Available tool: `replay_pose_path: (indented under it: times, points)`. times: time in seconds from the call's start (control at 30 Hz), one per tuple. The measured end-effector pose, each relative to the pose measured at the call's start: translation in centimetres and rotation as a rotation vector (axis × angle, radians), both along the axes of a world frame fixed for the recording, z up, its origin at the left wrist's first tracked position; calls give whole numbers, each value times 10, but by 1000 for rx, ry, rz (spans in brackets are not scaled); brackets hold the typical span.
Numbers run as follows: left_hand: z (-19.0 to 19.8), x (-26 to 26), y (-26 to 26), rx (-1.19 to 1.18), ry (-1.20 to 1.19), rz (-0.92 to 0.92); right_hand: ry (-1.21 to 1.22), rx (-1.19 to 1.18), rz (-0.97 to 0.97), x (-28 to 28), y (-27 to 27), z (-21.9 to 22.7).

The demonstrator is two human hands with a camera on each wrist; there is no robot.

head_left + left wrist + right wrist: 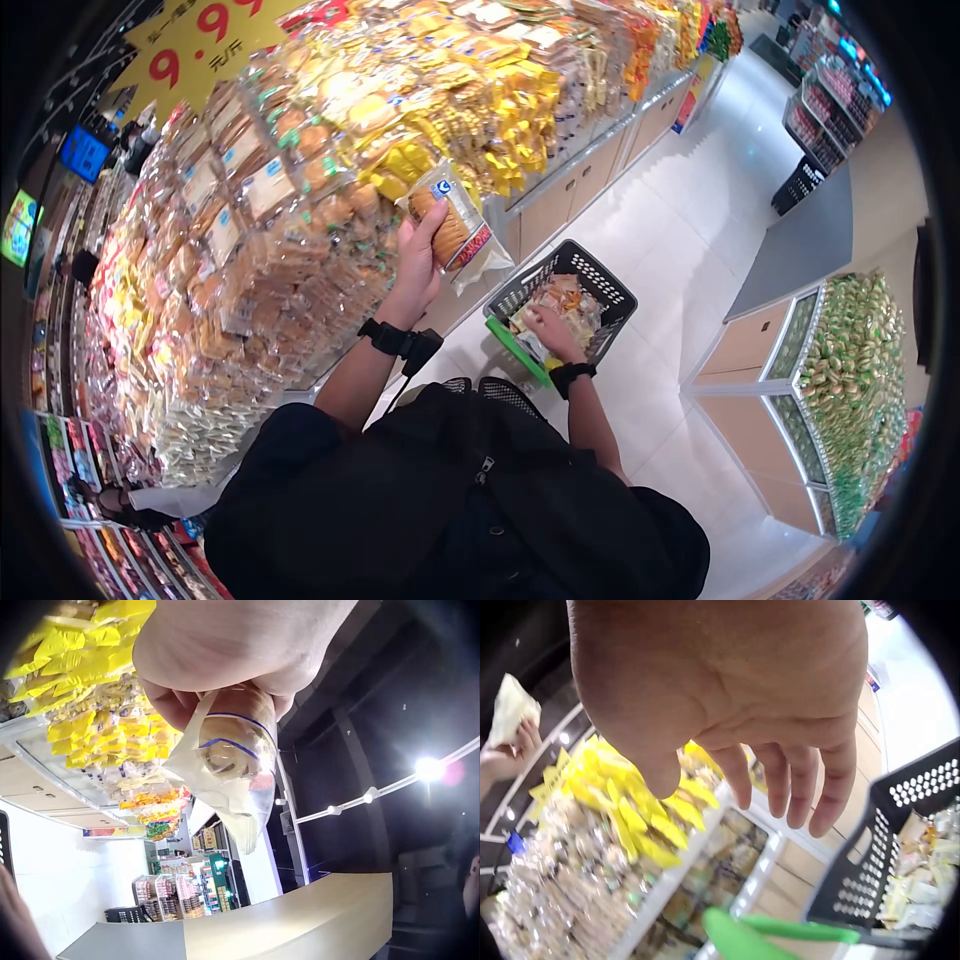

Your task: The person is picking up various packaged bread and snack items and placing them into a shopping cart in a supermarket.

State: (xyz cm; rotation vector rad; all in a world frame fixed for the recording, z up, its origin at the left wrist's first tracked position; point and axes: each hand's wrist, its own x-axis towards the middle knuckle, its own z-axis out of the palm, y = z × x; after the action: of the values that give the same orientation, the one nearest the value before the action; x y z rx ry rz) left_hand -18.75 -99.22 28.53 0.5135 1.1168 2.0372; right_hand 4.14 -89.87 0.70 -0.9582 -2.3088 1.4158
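My left hand (418, 268) grips a clear-wrapped bread roll (455, 228), golden brown, with a blue logo and red lettering on its wrapper. Thumb across the front, it is held up before the snack display; the wrapper's sealed end (238, 817) points away from the palm in the left wrist view. My right hand (556, 335) hangs over the black plastic basket (619, 300), empty, its fingers (778, 780) loosely spread and bent downward in the right wrist view. Several small packaged snacks (570, 296) lie in the basket. Its green handle (515, 352) is folded toward my body.
A long display of bagged breads and snacks (330, 240) slopes up at the left, with yellow packets (520, 120) farther along and a yellow price sign (200, 55) above. Pale tiled floor (680, 200) runs ahead. At the right stands a bin of green-gold wrapped items (850, 350).
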Motion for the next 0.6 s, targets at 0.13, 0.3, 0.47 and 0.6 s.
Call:
replay_pose_path:
  times: [0.13, 0.3, 0.47, 0.6]
  points:
    - [14, -26, -71, 63, 30, 79, -250, -147, 164, -13, -66, -22]
    - [18, -74, -198, 90, -22, 247, -438, 91, 51, -26, -120, -26]
    - [21, -106, -305, 145, 61, 272, -523, 167, -15, -32, -174, -13]
    - [44, -107, -366, 151, 63, 303, -574, 251, -57, -35, -221, -16]
